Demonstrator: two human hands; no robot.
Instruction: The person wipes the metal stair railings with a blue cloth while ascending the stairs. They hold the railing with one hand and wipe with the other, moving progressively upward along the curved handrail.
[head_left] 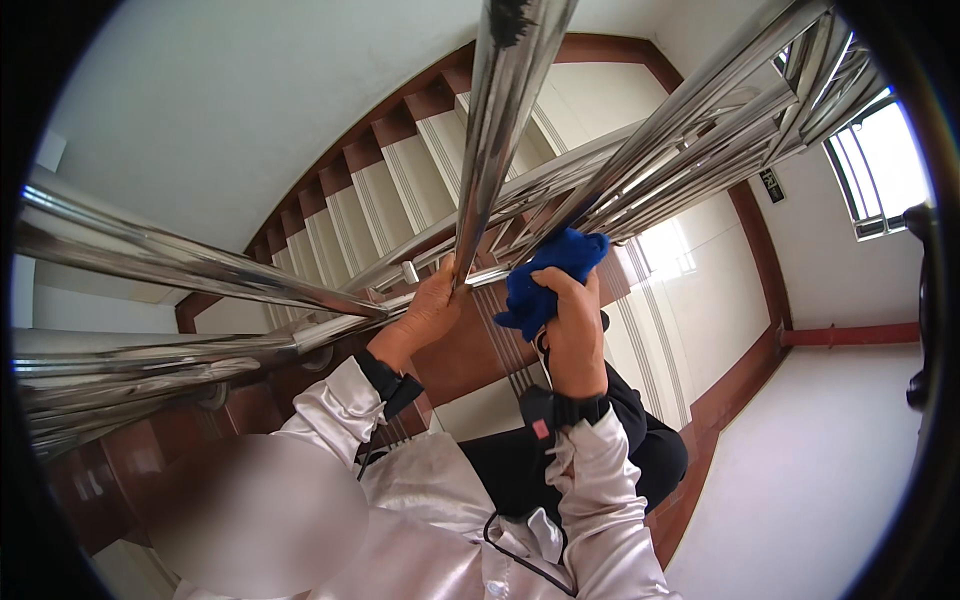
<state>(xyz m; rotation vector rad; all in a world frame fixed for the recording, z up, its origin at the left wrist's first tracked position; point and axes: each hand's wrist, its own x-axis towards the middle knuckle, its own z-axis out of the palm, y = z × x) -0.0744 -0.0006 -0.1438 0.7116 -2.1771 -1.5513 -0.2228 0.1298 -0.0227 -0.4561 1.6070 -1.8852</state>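
A crumpled blue cloth (556,272) is bunched in my right hand (576,325), the thumb lying over it. The cloth rests against or right beside a sloping metal handrail (690,95); I cannot tell how firmly it touches. To the left, my left hand (428,315) is wrapped around the lower part of a thick, shiny upright post (497,130). That post has a dark mark near its top. Black bands with small dark boxes sit around both wrists.
Pale stairs (392,190) with brown edging run behind the post. Metal rails (180,265) stretch off to the left. At the right are a lower landing (715,290), a barred window (880,165) and a white wall (815,450). A black cable (520,565) hangs across my shirt.
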